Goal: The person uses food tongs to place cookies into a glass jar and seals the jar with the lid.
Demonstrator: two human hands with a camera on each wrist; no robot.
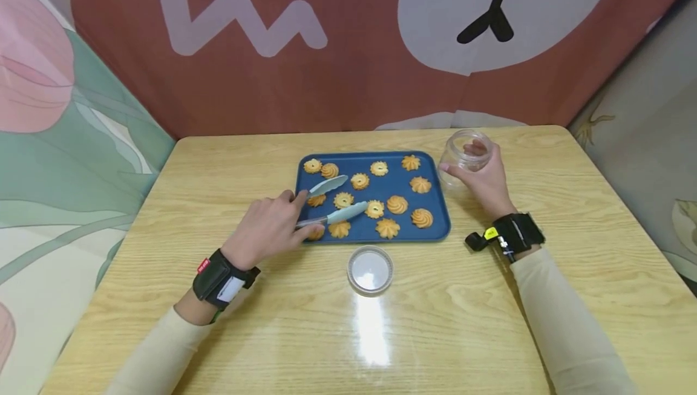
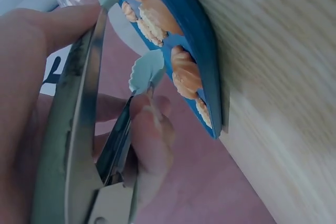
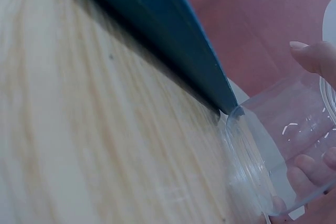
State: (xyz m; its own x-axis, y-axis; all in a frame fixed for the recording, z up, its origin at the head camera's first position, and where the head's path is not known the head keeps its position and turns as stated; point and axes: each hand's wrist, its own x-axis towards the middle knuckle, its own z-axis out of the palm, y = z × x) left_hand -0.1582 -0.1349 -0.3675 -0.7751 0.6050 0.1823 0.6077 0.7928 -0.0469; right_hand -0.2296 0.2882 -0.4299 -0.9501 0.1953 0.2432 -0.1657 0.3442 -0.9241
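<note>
Tray (image 1: 396, 183) blue; cookies (image 1: 388, 228) golden-brown; tong tips (image 1: 346, 212) pale blue-green; jar (image 1: 453, 158) clear; table (image 1: 446, 322) yellowish, wood-grained.

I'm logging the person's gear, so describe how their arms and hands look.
The left sleeve and right sleeve are plain cream. The left hand and right hand are ungloved. On the left is a black wrist strap with a red tag and white patch; on the right, a black wristband with a small black device and yellow label.
</note>
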